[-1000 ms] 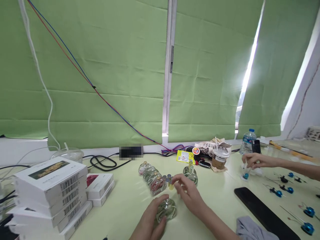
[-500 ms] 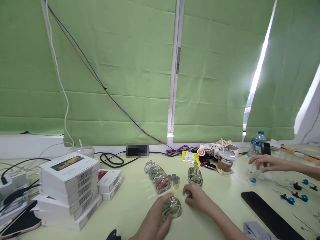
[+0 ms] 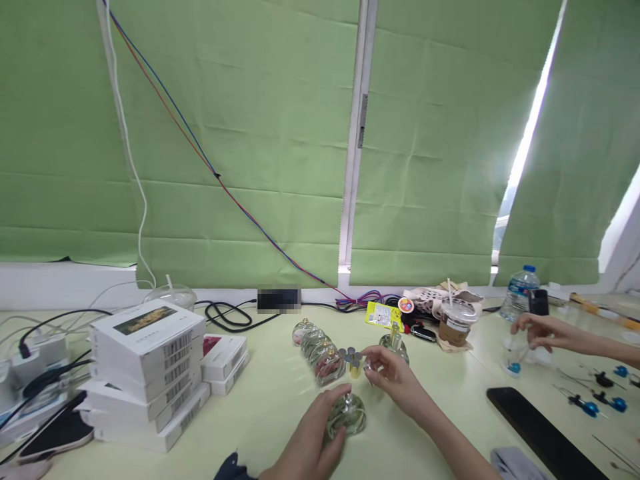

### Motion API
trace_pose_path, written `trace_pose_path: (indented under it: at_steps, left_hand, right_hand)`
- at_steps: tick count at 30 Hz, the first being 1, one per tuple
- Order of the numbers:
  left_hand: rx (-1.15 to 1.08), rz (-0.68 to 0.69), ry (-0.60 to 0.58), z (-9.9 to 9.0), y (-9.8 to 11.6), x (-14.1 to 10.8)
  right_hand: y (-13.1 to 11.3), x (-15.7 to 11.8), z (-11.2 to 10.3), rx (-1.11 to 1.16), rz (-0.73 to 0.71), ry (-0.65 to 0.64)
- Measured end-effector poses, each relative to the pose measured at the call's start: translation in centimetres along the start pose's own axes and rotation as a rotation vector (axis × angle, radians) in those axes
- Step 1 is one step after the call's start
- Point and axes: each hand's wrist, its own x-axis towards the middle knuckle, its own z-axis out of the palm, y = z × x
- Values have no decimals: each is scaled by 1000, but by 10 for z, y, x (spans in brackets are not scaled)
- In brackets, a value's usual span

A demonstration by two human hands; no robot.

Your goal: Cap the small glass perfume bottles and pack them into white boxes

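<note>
Left hand (image 3: pixel 313 437) holding a round glass bottle (image 3: pixel 349 420) on the table (image 3: pixel 280 420)

The left hand is curling around the bottle's left side, a finger near the neck and the thumb lower down. The bottle's neck is pointing upward; its body is so rounded that its long axis is hard to judge. The clear, faintly green glass is showing swirling lines and a shiny neck. The right hand (image 3: pixel 393 375) is bringing its fingers close together beside some grey-topped caps (image 3: pixel 353 363); whether it is gripping one, I cannot tell. Just beyond, a row of similar bottles (image 3: pixel 319 355) is leaning together, and another glass bottle (image 3: pixel 400 348) is standing partly behind the right hand. Farther out, a yellow packet (image 3: pixel 379 315), a drink cup (image 3: pixel 456 325) with a brown sleeve and stacked white boxes (image 3: pixel 163 357) are carrying print too small to read. At right, a co-worker's hand (image 3: pixel 543 331) is hovering over a clear container (image 3: pixel 511 367).
</note>
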Motion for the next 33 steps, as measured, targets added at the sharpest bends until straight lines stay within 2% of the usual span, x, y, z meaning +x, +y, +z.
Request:
trace_pose_path:
  at_steps: [6, 11, 30, 33]
  left_hand:
    - [10, 15, -28, -1, 5, 3]
    - [-21, 45, -43, -2, 4, 6]
    - [-61, 56, -8, 2, -1, 3]
    - [-63, 46, 1, 2, -4, 2]
  right_hand:
    - [-17, -8, 6, -61, -95, -146]
    - [-19, -11, 16, -66, -102, -188]
    - [-18, -12, 22, -119, -109, -172]
    - [-17, -10, 20, -107, -102, -131]
